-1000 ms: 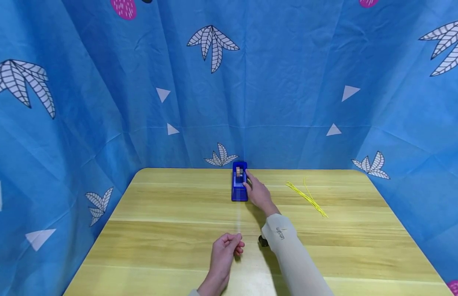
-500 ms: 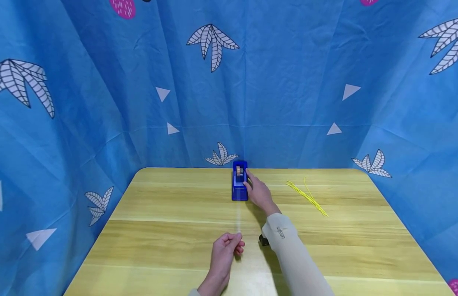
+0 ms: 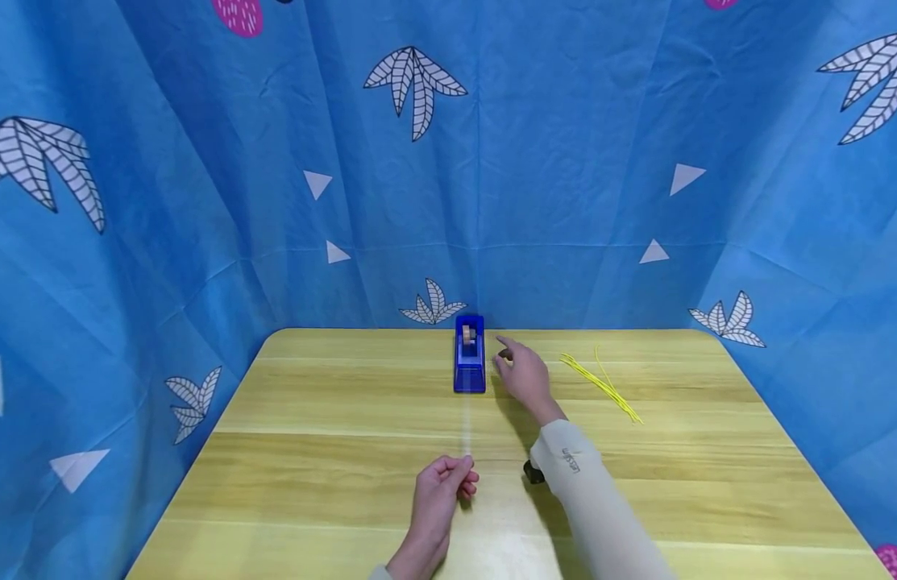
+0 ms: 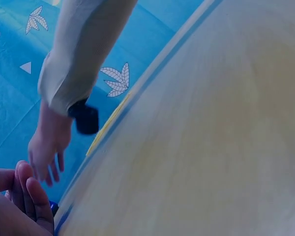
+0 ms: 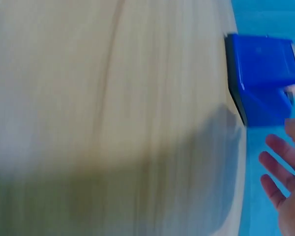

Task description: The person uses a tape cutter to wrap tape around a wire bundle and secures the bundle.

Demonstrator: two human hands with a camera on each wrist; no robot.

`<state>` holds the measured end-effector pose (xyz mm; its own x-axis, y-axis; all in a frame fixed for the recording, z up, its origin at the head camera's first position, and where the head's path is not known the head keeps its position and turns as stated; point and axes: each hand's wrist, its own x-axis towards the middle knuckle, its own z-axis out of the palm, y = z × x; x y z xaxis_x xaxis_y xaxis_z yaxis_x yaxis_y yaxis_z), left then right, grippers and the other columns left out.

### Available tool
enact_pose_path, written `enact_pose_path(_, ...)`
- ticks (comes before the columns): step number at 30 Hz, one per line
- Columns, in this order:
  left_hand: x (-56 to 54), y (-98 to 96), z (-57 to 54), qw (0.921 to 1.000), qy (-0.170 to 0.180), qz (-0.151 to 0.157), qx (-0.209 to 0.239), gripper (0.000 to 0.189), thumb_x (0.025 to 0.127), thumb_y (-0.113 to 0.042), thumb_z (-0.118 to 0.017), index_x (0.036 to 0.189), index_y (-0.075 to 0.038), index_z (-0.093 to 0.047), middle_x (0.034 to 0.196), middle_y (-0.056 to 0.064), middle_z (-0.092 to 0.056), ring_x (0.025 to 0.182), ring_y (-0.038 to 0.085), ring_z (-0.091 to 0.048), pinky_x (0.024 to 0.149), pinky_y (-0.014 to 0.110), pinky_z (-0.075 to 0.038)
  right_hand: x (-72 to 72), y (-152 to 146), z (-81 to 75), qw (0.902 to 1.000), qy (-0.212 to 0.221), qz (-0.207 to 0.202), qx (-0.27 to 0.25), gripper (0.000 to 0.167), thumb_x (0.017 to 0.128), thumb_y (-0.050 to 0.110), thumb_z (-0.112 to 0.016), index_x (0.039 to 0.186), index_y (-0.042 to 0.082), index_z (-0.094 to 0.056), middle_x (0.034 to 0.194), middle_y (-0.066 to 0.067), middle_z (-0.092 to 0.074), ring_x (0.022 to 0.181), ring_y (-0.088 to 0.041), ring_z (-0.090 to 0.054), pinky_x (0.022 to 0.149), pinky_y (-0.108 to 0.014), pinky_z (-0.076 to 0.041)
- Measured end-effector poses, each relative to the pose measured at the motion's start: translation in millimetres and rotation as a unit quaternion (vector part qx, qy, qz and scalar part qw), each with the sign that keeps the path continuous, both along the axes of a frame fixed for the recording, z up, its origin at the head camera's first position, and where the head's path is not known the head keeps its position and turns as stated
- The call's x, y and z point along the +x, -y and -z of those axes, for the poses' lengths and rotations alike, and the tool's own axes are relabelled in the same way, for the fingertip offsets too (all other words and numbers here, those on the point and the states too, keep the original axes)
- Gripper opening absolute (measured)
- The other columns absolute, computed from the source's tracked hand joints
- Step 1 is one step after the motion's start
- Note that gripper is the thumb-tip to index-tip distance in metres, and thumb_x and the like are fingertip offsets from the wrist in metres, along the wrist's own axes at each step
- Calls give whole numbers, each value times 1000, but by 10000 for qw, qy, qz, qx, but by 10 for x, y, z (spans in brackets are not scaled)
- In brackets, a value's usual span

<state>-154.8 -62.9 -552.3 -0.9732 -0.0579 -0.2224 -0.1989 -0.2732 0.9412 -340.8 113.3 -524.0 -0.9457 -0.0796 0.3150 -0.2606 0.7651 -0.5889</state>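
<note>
A blue tape dispenser (image 3: 470, 380) stands near the far edge of the table, a roll of tape (image 3: 467, 335) set inside it. From its front a strip of clear tape (image 3: 467, 427) stretches toward the near side. My left hand (image 3: 441, 493) pinches the end of that strip between thumb and fingers. Just right of the dispenser, my right hand (image 3: 526, 377) is apart from it with fingers loosely spread. In the right wrist view, the dispenser's side (image 5: 265, 64) shows beyond the fingers (image 5: 279, 172), with a gap between.
Several thin yellow strands (image 3: 600, 388) lie on the wooden table (image 3: 310, 451) to the right of my right hand. A blue patterned curtain (image 3: 564, 161) hangs behind the table and along both sides. A small black device (image 3: 534, 472) sits at the right sleeve.
My right hand has let go of the dispenser and moved a little to the right. The left hand keeps its place on the tape end, and the dispenser stays put.
</note>
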Motion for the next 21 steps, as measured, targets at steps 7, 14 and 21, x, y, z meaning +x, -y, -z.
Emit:
enact_pose_path(7,15,9,-31,10000,15,42,-63,18,98,-14,-70,97,3,-67,80,4,-72,66,11,-64,63,21,-54,143,-650,-128,9995,137,206,-190,37,99,12,-66,134,0,-66,113,-20,-72,102,-38,-69,86,-53,-56)
enact_pose_path(14,15,27,-8,10000,0,32,-79,18,97,-15,-71,96,3,-67,81,4,-72,67,11,-64,63,21,-54,376,-1353,-171,9958,496,765,-108,41,99,16,-66,137,-1,-63,119,-25,-67,107,-42,-66,86,-55,-52)
enact_pose_path(21,17,14,-23,9999,-40,82,-105,18,98,-14,-70,96,3,-66,80,4,-72,66,11,-64,63,21,-54,613,-1782,-105,9895,998,1010,-253,46,102,19,-64,139,-6,-58,123,-31,-62,110,-47,-64,87,-57,-53)
